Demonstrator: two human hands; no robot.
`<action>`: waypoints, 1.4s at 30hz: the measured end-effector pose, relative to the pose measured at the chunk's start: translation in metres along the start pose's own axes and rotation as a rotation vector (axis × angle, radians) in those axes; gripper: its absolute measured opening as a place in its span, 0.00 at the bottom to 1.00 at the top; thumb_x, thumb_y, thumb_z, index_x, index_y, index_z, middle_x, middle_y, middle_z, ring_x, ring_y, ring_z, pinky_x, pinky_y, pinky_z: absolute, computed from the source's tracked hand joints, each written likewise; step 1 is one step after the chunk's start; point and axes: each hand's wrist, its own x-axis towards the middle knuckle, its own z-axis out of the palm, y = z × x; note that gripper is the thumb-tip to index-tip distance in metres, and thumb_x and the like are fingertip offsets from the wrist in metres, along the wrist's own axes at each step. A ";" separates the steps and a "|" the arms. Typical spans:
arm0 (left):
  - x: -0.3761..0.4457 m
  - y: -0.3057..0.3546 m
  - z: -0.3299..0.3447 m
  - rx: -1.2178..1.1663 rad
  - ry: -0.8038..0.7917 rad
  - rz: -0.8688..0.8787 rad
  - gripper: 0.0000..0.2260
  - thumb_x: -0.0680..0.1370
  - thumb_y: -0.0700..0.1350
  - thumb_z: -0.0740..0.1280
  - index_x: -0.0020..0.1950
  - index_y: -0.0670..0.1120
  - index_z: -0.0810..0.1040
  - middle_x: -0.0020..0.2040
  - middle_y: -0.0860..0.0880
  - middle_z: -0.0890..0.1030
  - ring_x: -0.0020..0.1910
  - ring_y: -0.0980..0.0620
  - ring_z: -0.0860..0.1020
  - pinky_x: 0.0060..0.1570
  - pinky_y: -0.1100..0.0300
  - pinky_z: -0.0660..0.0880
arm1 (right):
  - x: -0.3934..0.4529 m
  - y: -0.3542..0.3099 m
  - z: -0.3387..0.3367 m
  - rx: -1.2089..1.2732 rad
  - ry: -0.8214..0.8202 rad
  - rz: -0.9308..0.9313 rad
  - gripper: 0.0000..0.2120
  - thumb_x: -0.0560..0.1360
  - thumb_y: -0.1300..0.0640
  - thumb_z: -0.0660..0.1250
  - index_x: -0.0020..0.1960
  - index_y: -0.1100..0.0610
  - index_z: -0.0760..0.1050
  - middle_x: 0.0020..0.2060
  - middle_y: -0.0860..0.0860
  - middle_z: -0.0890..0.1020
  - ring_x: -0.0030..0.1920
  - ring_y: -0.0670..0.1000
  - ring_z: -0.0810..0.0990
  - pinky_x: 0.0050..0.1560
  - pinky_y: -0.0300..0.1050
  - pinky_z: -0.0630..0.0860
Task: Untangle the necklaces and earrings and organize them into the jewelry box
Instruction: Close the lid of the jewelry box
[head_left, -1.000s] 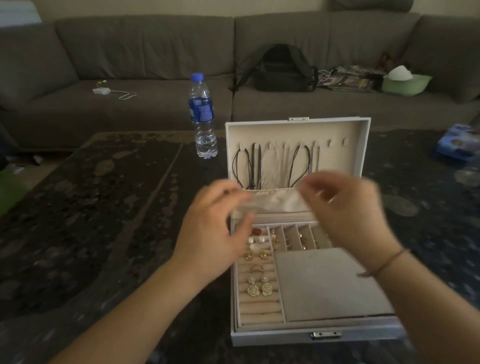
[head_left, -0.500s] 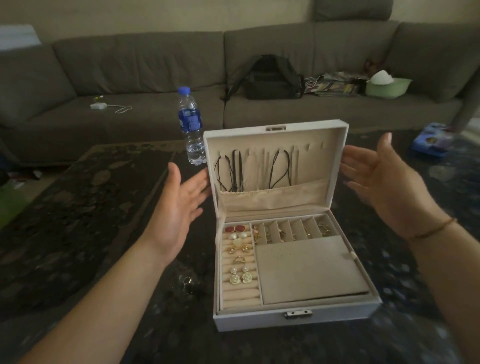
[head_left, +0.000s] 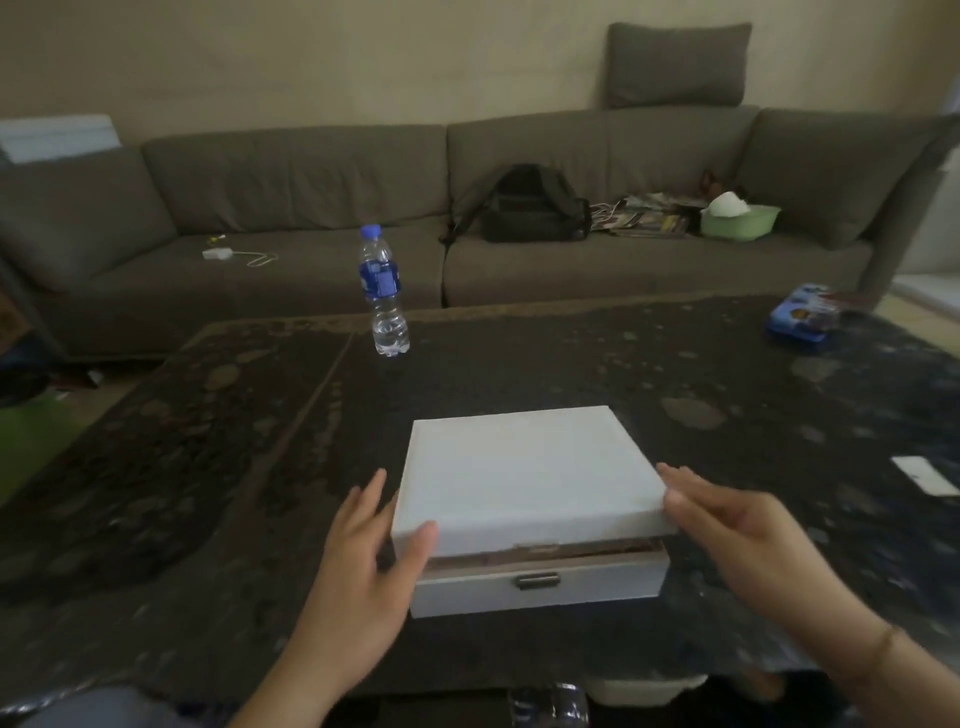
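Observation:
The white jewelry box (head_left: 524, 483) sits on the dark table, its lid folded down almost flat with a thin gap left at the front above the metal clasp (head_left: 537, 580). My left hand (head_left: 363, 566) is at the box's front left corner, thumb on the lid's corner and fingers straight along the left side. My right hand (head_left: 737, 530) touches the lid's front right edge with straight fingers. The necklaces and earrings are hidden inside.
The dark mottled table (head_left: 208, 467) carries a water bottle (head_left: 383, 293) behind the box, a blue packet (head_left: 800, 314) at far right and a white card (head_left: 924, 475). A grey sofa (head_left: 311, 208) with a black backpack (head_left: 530, 205) and green bowl (head_left: 740, 221) stands behind.
The lid stood upright with jewelry showing and my hands apart beside it; now the lid is down and both hands are on its front corners. The view has tilted up.

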 end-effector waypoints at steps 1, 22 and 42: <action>-0.004 -0.001 0.007 0.053 0.009 -0.022 0.34 0.72 0.73 0.50 0.76 0.62 0.62 0.80 0.60 0.51 0.79 0.58 0.45 0.79 0.51 0.48 | -0.001 0.006 0.000 -0.047 -0.032 -0.019 0.16 0.77 0.50 0.66 0.64 0.47 0.76 0.67 0.39 0.71 0.70 0.43 0.67 0.74 0.47 0.60; -0.024 -0.017 0.042 0.056 0.144 0.029 0.30 0.72 0.60 0.71 0.66 0.71 0.56 0.66 0.68 0.62 0.65 0.62 0.68 0.65 0.69 0.65 | -0.014 0.047 0.042 -0.411 -0.031 -0.130 0.48 0.68 0.41 0.75 0.63 0.22 0.37 0.70 0.44 0.70 0.59 0.45 0.76 0.60 0.40 0.75; 0.010 -0.088 -0.081 -0.209 0.314 -0.120 0.34 0.72 0.45 0.77 0.67 0.66 0.61 0.63 0.66 0.73 0.65 0.63 0.72 0.68 0.60 0.72 | 0.034 -0.054 0.170 -0.167 -0.041 -0.097 0.48 0.61 0.68 0.80 0.74 0.49 0.62 0.63 0.58 0.78 0.60 0.61 0.78 0.61 0.58 0.73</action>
